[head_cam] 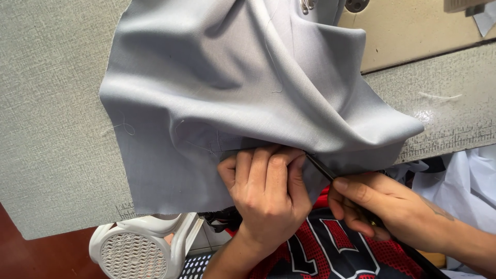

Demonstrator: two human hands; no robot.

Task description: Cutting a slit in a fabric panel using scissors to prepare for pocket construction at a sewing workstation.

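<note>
Two hands work the grey cloth [232, 88] at the worktop [46, 129] edge — the left hand [266, 191] curled, pinching its folded hem, the right hand [377, 204] gripping a thin dark tool [320, 166] at about four o'clock — best kept taut, short careful strokes, cloth spreading toward twelve.

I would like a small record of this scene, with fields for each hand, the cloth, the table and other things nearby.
left hand: fingers curled, pinching the folded edge of the grey fabric
right hand: holds a thin black tool, tip at the fold
fabric: grey, creased, lying over the table edge
table: grey textured top, ruler marks at its edge
nearby: white plastic chair below
</note>
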